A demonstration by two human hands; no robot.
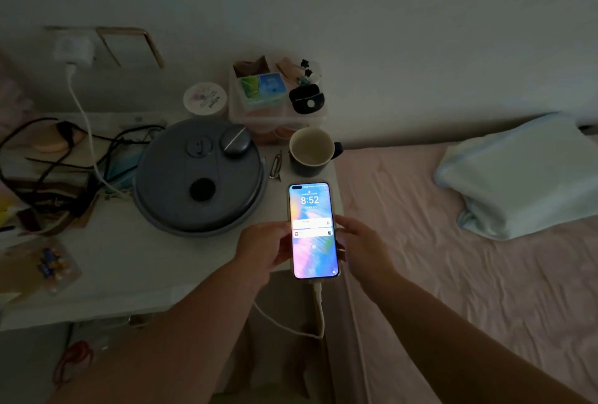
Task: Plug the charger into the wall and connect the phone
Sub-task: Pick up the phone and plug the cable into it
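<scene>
The phone (312, 230) has its screen lit, showing 8:52, and lies lengthwise at the right edge of the white bedside table (129, 267). My left hand (263, 250) grips its left side and my right hand (356, 241) touches its right side. A white cable (318, 306) is plugged into the phone's bottom end and loops below the table edge. The white charger (73, 49) sits in the wall socket at the upper left, its cable (84, 125) running down onto the table.
A round grey lidded appliance (199, 177) fills the table's middle. Behind the phone stand a dark mug (312, 152), a clear box of small items (275, 93) and a round tub (204, 99). Black cables (64, 161) clutter the left. A bed with a pillow (524, 173) lies right.
</scene>
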